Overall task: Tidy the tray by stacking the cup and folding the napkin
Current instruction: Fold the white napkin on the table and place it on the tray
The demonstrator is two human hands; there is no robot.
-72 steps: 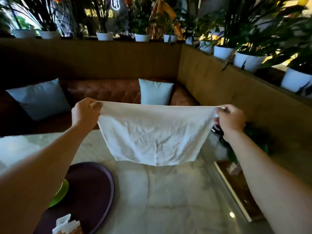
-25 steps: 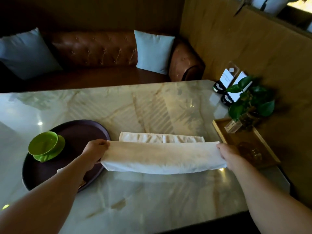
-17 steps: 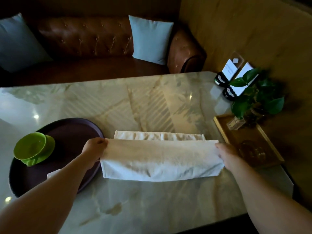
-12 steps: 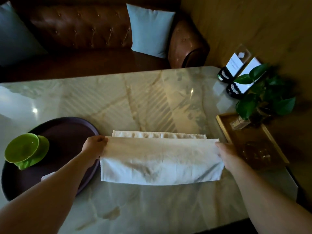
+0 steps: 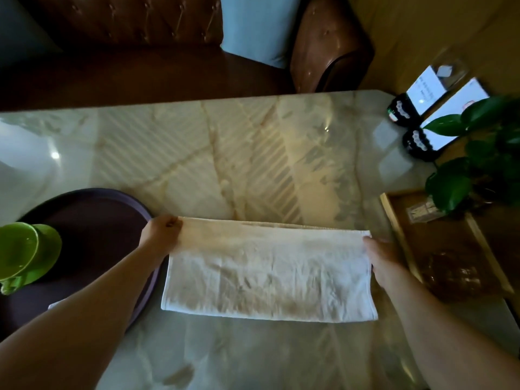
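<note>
Marble fills most of the frame: a glossy pale table point(image 5: 253, 153) with tan veins, backed along the top edge by a brown leather sofa point(image 5: 135, 26) and a light blue cushion point(image 5: 259, 26).

At lower center a white napkin point(image 5: 270, 274) lies on the table, folded into a wide band with a thin strip of the under layer showing along its far edge. The left hand point(image 5: 161, 233) grips the napkin's upper left corner, fingers curled over the cloth. The right hand point(image 5: 384, 258) holds the right edge near the upper corner; its fingers are mostly hidden behind the hand, so how tightly they close on the cloth cannot be told.

At the left of the frame sits a round dark purple tray point(image 5: 92, 220), its rim passing under the left forearm and just beside the napkin's left edge. On the tray's left part stands a green cup point(image 5: 17, 249) on a green saucer point(image 5: 47, 251).

At the right edge a wooden tray point(image 5: 439, 243) carries a leafy green plant point(image 5: 475, 159) and a brownish glass object. Above it, at upper right, two upright white cards point(image 5: 439, 105) stand in dark holders.
</note>
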